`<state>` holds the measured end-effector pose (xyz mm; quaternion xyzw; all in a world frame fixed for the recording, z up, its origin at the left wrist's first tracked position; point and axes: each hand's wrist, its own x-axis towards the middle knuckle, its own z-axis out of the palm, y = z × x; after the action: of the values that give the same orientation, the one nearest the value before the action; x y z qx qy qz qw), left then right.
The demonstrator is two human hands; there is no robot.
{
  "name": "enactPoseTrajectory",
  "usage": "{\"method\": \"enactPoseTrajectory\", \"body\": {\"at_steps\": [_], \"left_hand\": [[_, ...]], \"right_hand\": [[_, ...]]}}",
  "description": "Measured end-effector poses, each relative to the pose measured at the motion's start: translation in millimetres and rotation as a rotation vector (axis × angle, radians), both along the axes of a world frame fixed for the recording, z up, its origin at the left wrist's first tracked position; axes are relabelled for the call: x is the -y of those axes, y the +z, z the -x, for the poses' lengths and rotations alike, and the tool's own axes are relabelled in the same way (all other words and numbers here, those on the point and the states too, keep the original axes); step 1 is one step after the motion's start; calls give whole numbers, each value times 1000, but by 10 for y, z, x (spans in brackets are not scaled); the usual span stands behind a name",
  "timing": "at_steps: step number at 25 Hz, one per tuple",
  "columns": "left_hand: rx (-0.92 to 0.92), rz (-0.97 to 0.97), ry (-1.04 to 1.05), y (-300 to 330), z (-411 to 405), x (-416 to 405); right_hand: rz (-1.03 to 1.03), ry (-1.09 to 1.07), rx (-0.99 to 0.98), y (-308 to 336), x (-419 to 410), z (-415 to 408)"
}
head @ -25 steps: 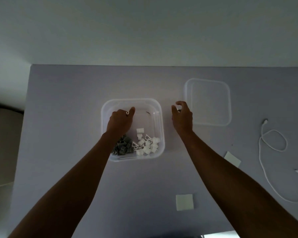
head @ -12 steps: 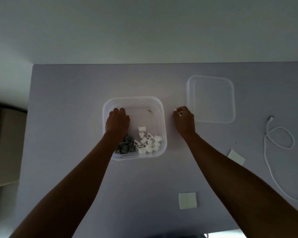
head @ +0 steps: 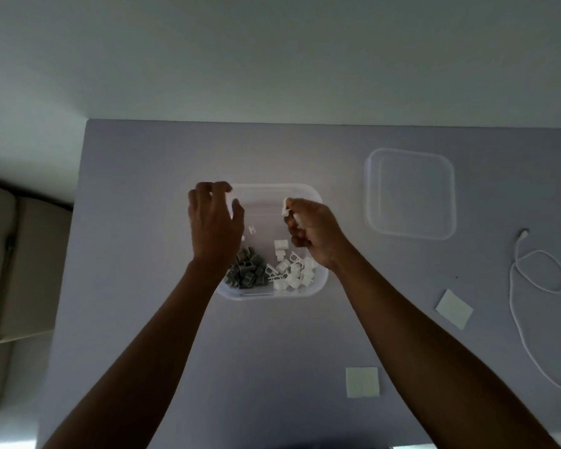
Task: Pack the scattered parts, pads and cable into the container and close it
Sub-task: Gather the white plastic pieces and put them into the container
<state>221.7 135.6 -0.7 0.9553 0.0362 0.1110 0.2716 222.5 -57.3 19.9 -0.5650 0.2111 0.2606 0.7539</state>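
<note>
Since half a second ago the right hand (head: 314,233) has swung from the desk (head: 143,189) over the clear square plastic container (head: 305,288), fingers pinched on small white plastic parts (head: 287,207), likely to drop them; the left hand (head: 212,222) hovers loosely spread, empty.

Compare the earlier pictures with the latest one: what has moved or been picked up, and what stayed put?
The right hand has moved from the table over the container, holding small white parts. The left hand has lifted, fingers spread. The lid, cable and both pads lie where they were.
</note>
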Motion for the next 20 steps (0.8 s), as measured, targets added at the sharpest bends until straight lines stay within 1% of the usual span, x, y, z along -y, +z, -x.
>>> {"method": "enactPoseTrajectory", "body": {"at_steps": [1,3,4,5,7,9,12,16,20], "left_hand": [[-34,36,76,-45,5,-72],[-255,201,173,-192,28,-188],[-365,290,174,-265,44,-213],[-428,351,148,-310,58,-214],[-444,397,109,-309,71,-208],[-445,405,103,-253,85,-175],[-455,419,78,-235,175,-128],[-484,450,43,-283,351,13],[-465,449,52,-330,501,100]], "right_hand": [[84,59,-10,-82,-75,-1],[292,144,3,-249,-228,-33],[405,163,25,-334,-294,-62],[526,176,58,-407,-342,-93],[742,221,127,-535,-438,-133],[878,296,160,-606,-531,-138],[974,414,220,-634,-721,-91],[996,447,336,-753,-867,142],[1146,556,396,-875,-847,476]]}}
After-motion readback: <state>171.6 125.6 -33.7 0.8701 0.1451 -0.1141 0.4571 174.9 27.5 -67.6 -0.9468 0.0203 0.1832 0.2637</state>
